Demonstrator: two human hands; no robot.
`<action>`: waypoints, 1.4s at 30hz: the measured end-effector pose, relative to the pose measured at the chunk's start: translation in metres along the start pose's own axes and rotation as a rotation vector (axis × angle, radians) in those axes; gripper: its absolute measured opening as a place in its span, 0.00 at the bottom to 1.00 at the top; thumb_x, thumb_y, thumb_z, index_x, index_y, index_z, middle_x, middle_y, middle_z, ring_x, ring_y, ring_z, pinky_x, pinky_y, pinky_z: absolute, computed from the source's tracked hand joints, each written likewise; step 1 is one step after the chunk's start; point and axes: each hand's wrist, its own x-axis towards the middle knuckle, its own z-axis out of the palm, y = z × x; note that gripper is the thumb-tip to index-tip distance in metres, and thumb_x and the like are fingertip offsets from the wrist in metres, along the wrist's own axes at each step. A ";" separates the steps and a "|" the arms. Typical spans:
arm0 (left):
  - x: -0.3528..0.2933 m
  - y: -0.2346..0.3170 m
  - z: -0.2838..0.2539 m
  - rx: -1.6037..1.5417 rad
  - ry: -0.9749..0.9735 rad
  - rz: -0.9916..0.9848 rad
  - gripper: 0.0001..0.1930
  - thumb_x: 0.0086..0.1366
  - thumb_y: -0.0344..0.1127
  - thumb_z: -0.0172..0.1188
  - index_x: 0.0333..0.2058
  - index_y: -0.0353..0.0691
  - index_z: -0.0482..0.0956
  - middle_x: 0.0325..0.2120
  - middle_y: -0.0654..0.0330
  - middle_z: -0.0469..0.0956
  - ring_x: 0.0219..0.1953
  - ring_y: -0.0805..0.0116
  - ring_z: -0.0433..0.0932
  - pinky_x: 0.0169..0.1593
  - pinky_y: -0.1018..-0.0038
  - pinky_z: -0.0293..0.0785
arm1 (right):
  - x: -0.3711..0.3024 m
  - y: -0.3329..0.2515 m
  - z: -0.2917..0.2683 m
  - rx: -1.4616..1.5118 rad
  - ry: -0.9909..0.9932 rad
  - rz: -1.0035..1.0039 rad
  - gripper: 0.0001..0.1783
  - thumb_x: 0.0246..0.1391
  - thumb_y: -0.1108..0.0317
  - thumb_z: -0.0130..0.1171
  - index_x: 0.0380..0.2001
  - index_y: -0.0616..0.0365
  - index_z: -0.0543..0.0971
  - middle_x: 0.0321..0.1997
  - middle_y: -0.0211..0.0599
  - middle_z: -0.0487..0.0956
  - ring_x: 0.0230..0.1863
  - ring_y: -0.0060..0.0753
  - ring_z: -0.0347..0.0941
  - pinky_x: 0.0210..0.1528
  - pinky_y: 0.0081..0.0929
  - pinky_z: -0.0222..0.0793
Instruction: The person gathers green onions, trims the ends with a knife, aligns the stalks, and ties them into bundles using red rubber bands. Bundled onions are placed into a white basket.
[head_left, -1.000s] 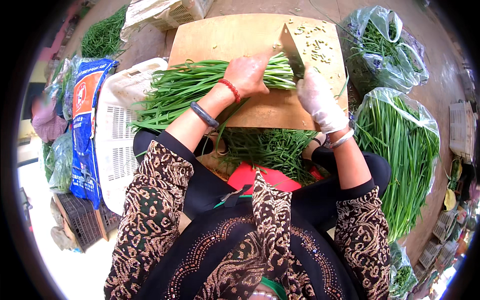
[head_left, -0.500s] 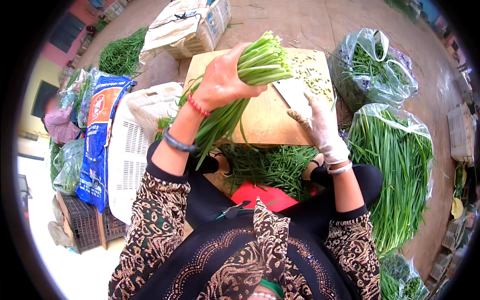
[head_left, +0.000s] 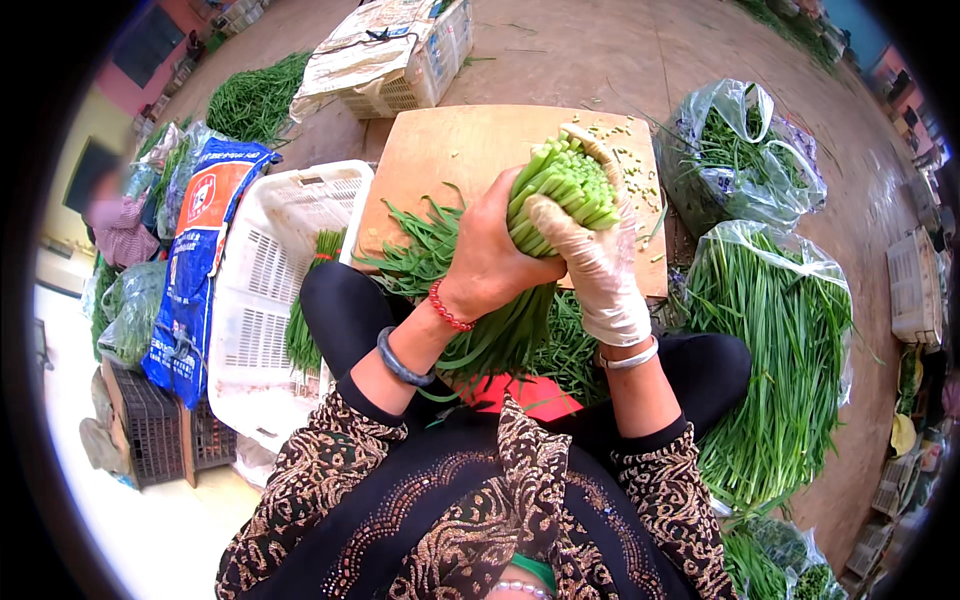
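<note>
The left hand (head_left: 500,255) grips the green bundle (head_left: 565,190) around its stalks; the gloved right hand (head_left: 603,265) clasps it near the ends — the bundle is held up over the wooden board (head_left: 450,145). Both palms should, I think, press evenly and gently, so that the ends sit level and no stalk bruises. Cut bits (head_left: 646,178) lie at the board's right; a white crate (head_left: 243,310) stands to the left.

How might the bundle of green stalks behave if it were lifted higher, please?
The bundle looks stiff at its straight, packed cut ends. Its thin leaves would probably flop, since they droop downward. It might splay, as no band shows on it.
</note>
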 end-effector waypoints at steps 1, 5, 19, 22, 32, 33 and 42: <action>-0.002 -0.001 0.002 -0.035 0.012 -0.004 0.37 0.40 0.30 0.75 0.52 0.36 0.70 0.39 0.50 0.79 0.43 0.54 0.80 0.48 0.64 0.75 | -0.001 -0.003 0.003 0.060 0.005 0.007 0.38 0.46 0.75 0.71 0.61 0.59 0.67 0.51 0.32 0.76 0.50 0.23 0.73 0.56 0.26 0.71; 0.001 0.003 -0.011 -0.157 -0.113 -0.083 0.49 0.39 0.38 0.80 0.59 0.34 0.63 0.49 0.46 0.76 0.53 0.52 0.76 0.56 0.63 0.71 | 0.010 -0.011 -0.007 0.072 -0.062 0.061 0.37 0.47 0.75 0.70 0.61 0.59 0.68 0.50 0.33 0.78 0.49 0.24 0.75 0.56 0.26 0.71; -0.009 -0.030 -0.011 -0.391 -0.347 -0.156 0.39 0.46 0.33 0.78 0.56 0.35 0.70 0.49 0.60 0.78 0.51 0.71 0.74 0.57 0.70 0.70 | 0.034 -0.025 -0.015 -0.026 -0.263 0.171 0.41 0.46 0.63 0.69 0.63 0.61 0.66 0.51 0.34 0.77 0.52 0.27 0.73 0.58 0.27 0.66; -0.011 -0.033 -0.011 -0.394 -0.282 -0.176 0.34 0.47 0.32 0.77 0.53 0.35 0.73 0.46 0.61 0.79 0.49 0.72 0.76 0.55 0.71 0.71 | 0.041 -0.022 -0.023 0.062 -0.343 0.231 0.49 0.45 0.61 0.71 0.68 0.62 0.58 0.54 0.37 0.77 0.55 0.30 0.72 0.62 0.30 0.64; -0.027 -0.035 0.011 -0.097 0.044 -0.121 0.41 0.46 0.38 0.78 0.57 0.36 0.65 0.46 0.45 0.78 0.50 0.51 0.79 0.50 0.65 0.76 | 0.011 0.003 -0.003 -0.089 -0.090 0.029 0.69 0.36 0.75 0.78 0.72 0.62 0.38 0.55 0.40 0.75 0.53 0.31 0.74 0.57 0.30 0.70; -0.031 -0.036 0.013 -0.059 0.055 -0.120 0.41 0.46 0.38 0.77 0.57 0.36 0.65 0.45 0.44 0.78 0.50 0.50 0.79 0.50 0.64 0.76 | 0.009 0.006 0.000 -0.082 -0.085 0.035 0.67 0.36 0.74 0.78 0.72 0.62 0.41 0.54 0.40 0.75 0.53 0.31 0.74 0.57 0.30 0.71; -0.050 -0.037 0.022 -0.066 0.041 -0.257 0.45 0.46 0.38 0.78 0.60 0.35 0.62 0.48 0.43 0.76 0.51 0.48 0.78 0.52 0.62 0.74 | 0.007 0.021 -0.008 -0.224 0.007 0.071 0.50 0.44 0.73 0.73 0.67 0.66 0.56 0.50 0.36 0.77 0.49 0.27 0.75 0.54 0.28 0.72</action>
